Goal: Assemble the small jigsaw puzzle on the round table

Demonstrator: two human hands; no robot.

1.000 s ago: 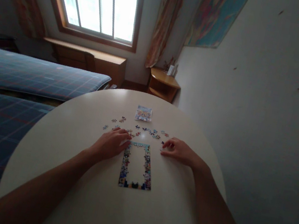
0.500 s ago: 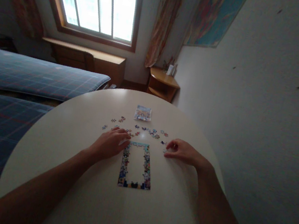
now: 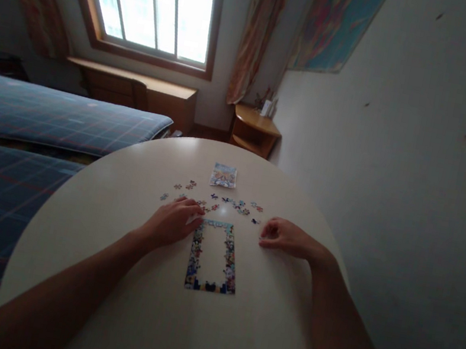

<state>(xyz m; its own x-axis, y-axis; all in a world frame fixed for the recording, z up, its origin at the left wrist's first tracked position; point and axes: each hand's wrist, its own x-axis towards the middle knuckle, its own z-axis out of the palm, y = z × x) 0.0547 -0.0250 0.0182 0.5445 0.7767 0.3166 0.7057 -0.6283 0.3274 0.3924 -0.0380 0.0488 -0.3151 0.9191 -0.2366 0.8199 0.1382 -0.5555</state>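
A rectangular border of joined jigsaw pieces (image 3: 195,258) lies on the table with its middle unfilled. My left hand (image 3: 175,218) rests at its upper left corner, fingers extended and apart from the thumb, holding nothing visible. To the right of the border, my right hand (image 3: 287,236) is closed in a pinch, with a small pale edge of a puzzle piece (image 3: 260,239) just showing at the fingertips. Several loose puzzle pieces (image 3: 238,205) are scattered beyond the border; one dark piece (image 3: 256,222) lies close to my right fingers.
A small printed picture packet (image 3: 224,176) lies behind the loose pieces on the round white table (image 3: 136,314). Plaid mattresses (image 3: 53,119) stand to the left, a wall (image 3: 415,188) to the right. A small wooden shelf (image 3: 258,120) is beyond the table.
My right hand has shifted very slightly to the right, with the pale piece now mostly hidden at its fingertips. My left hand stays by the border's corner.
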